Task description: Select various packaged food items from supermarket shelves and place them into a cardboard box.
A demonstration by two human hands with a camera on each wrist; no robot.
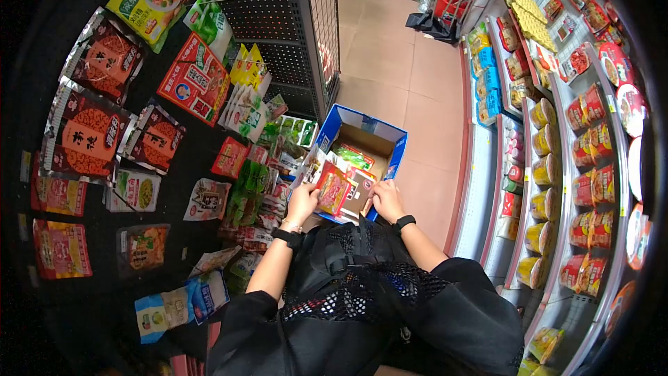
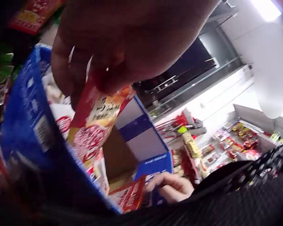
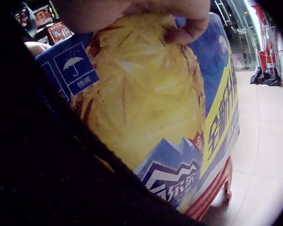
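A blue cardboard box (image 1: 399, 141) with packets inside stands in front of the person. The left hand (image 1: 304, 203) pinches a red-and-yellow food packet (image 1: 334, 188) by its edge, tilted over the box's near left part. In the left wrist view that packet (image 2: 96, 117) hangs below the fingers. At the near right rim is the right hand (image 1: 388, 199). Its thumb (image 3: 191, 32) lies against the printed outer wall (image 3: 141, 94) in the right wrist view, with the hand over the top edge. Green and red packets (image 1: 355, 157) lie inside the box.
Hanging seasoning packets (image 1: 90, 132) fill the dark pegboard rack on the left. Shelves of cup noodles (image 1: 543, 174) line the right. A red stool (image 3: 217, 188) is under the box. Tiled floor (image 1: 431, 132) runs ahead to a red trolley-like item (image 1: 452, 3).
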